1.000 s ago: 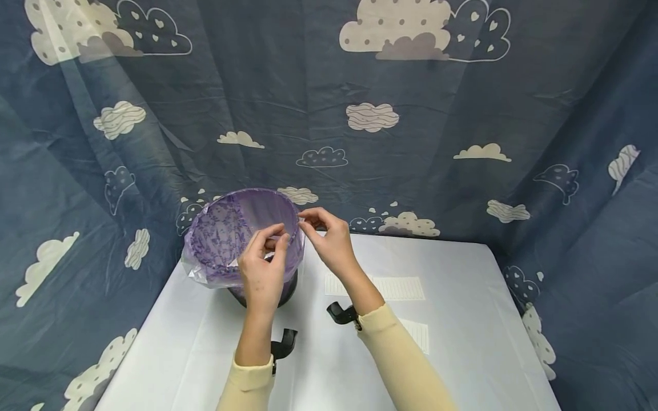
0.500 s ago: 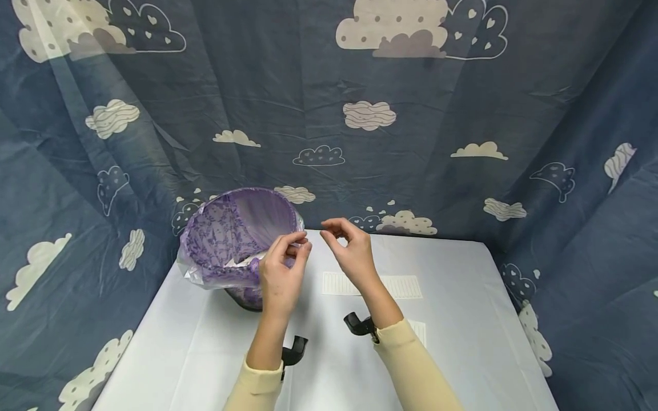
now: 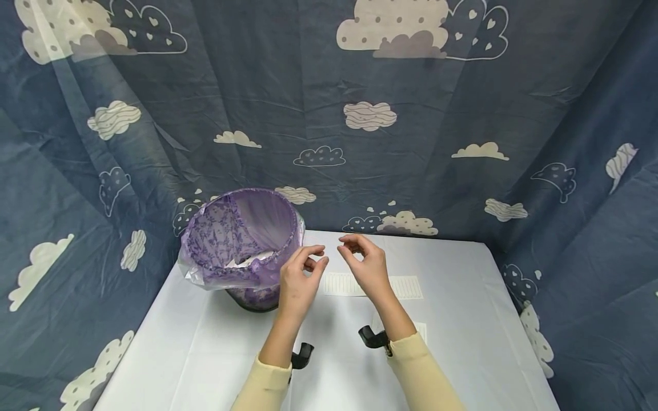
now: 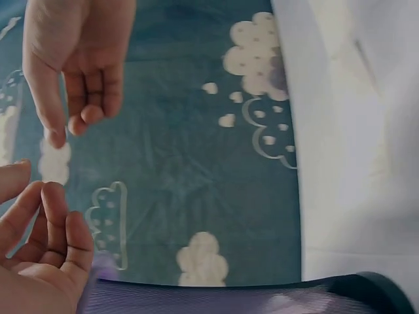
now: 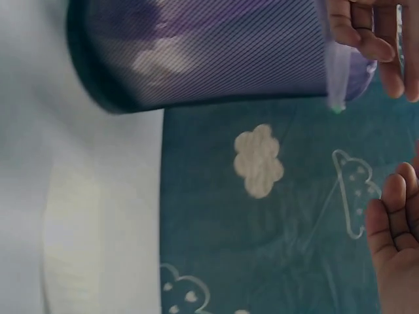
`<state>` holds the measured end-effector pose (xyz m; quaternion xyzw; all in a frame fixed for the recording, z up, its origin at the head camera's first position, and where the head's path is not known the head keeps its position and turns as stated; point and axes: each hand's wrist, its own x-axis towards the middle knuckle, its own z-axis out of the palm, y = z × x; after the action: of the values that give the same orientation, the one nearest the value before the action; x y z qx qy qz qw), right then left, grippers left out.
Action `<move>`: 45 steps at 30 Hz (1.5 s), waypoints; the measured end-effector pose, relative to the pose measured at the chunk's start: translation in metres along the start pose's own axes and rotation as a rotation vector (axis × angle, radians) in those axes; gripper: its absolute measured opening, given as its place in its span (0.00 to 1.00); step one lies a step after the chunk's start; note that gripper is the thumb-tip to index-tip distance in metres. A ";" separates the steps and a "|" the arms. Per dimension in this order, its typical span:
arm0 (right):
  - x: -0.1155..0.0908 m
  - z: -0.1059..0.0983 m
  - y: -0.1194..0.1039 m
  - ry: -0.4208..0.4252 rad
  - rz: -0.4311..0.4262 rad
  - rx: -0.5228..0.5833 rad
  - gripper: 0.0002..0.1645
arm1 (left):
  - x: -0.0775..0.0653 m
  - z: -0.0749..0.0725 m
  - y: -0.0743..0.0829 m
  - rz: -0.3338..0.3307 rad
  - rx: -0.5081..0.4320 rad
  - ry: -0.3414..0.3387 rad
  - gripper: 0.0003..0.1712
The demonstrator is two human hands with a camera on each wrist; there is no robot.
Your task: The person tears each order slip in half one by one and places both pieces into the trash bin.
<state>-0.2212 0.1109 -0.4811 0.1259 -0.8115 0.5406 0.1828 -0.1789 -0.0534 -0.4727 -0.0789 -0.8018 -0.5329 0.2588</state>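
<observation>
A mesh wastebasket (image 3: 257,299) stands at the left of the table, lined with a purple patterned plastic bag (image 3: 213,234) folded over its rim. Something white (image 3: 252,260) shows inside it. My left hand (image 3: 300,282) is just right of the bin, thumb and fingers loosely bent, nothing visible between them. Facing it, a short gap away, my right hand (image 3: 367,268) has its fingers loosely curved and holds nothing. In the left wrist view, the left hand (image 4: 49,255) and right hand (image 4: 82,59) are apart. The right wrist view shows the bin's mesh side (image 5: 216,59).
White paper strips with ruled marks (image 3: 406,287) lie behind and under the right forearm on the white-covered table (image 3: 478,319). A dark blue curtain with cloud prints (image 3: 272,85) hangs around the back and sides. Each wrist wears a black camera mount (image 3: 373,337).
Both hands have left the bag's rim at the bin's right side and moved right and toward the person. The bin stays in place.
</observation>
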 end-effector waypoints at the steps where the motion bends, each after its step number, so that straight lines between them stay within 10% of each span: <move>1: -0.002 -0.001 0.004 0.000 0.010 -0.011 0.10 | -0.001 0.002 -0.003 -0.004 0.006 -0.014 0.13; 19: -0.038 -0.011 0.067 -0.036 0.202 -0.110 0.14 | -0.024 0.038 -0.064 -0.078 0.137 -0.179 0.16; 45: -0.043 0.025 0.140 -0.157 0.352 -0.179 0.21 | -0.033 0.088 -0.129 -0.215 0.224 -0.322 0.18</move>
<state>-0.2431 0.1416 -0.6252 0.0074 -0.8774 0.4786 0.0321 -0.2315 -0.0233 -0.6206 -0.0477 -0.8907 -0.4455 0.0763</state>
